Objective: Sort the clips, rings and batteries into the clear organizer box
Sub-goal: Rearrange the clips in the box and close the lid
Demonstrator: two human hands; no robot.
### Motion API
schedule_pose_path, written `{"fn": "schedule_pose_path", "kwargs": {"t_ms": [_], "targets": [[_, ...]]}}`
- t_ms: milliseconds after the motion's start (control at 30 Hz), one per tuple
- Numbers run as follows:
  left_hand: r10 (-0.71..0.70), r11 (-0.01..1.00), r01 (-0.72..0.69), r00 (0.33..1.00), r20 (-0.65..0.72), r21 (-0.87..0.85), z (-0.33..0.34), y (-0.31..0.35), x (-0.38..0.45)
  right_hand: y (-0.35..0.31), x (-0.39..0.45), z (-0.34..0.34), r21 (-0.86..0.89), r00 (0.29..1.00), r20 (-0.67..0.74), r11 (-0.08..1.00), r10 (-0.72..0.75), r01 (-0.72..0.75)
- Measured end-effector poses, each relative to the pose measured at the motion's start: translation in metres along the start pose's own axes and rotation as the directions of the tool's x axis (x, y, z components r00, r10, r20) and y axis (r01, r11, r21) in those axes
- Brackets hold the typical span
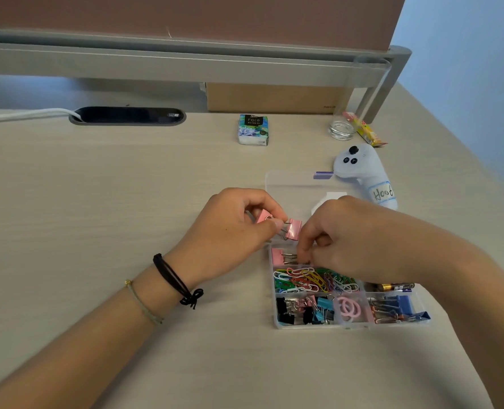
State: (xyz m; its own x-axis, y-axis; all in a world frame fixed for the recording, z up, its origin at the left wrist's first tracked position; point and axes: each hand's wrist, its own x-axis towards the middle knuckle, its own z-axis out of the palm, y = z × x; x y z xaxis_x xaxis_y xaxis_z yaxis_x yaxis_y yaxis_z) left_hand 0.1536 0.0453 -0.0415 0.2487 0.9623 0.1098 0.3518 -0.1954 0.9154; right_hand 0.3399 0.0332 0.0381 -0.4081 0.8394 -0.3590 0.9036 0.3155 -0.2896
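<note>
Pink binder clip (292,229) pinched by left hand (233,228) fingers; right hand (348,240) fingers curled, grip unclear.

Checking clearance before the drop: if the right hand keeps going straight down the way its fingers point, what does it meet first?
Probably the pink binder clip lying in the organizer box's top-left compartment, right below the right hand's fingertips. Depth is unclear; they may already touch its wire handles.

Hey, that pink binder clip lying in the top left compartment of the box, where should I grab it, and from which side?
Pinch the pink binder clip by its wire handles, coming from above. It lies flat with its pink body against the left wall of the organizer box and the handles pointing right toward the right hand, so the walls block a sideways approach. The handles probably give the fingers more to catch than the flat body.
</note>
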Motion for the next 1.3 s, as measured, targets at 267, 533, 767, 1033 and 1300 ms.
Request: {"fn": "schedule_pose_path", "kwargs": {"t_ms": [267, 533, 767, 1033, 1300], "targets": [[-0.006, 1.0, 0.006, 1.0, 0.008, 0.029, -0.001, -0.003, 0.001, 0.0, 0.003, 0.005, -0.031, 1.0, 0.006, 0.999, 0.017, -0.017], [0.026, 0.998, -0.027, 0.999, 0.019, 0.052, -0.001, 0.001, 0.0, -0.002, 0.004, 0.007, -0.053, 1.0, 0.015, 0.998, -0.018, 0.018], [0.023, 0.999, -0.024, 0.999, 0.025, 0.023, 0.001, 0.003, -0.001, 0.003, 0.005, 0.006, 0.013, 0.999, 0.017, 1.0, -0.027, 0.027], [0.023, 0.999, -0.023, 0.999, 0.025, 0.033, 0.0, 0.002, -0.001, 0.007, 0.007, 0.005, 0.048, 0.998, 0.006, 0.997, -0.055, 0.055], [0.02, 0.999, -0.021, 1.0, 0.024, 0.044, -0.001, 0.003, -0.001, 0.01, 0.009, 0.001, 0.044, 0.996, -0.044, 0.996, -0.076, 0.078]]}}
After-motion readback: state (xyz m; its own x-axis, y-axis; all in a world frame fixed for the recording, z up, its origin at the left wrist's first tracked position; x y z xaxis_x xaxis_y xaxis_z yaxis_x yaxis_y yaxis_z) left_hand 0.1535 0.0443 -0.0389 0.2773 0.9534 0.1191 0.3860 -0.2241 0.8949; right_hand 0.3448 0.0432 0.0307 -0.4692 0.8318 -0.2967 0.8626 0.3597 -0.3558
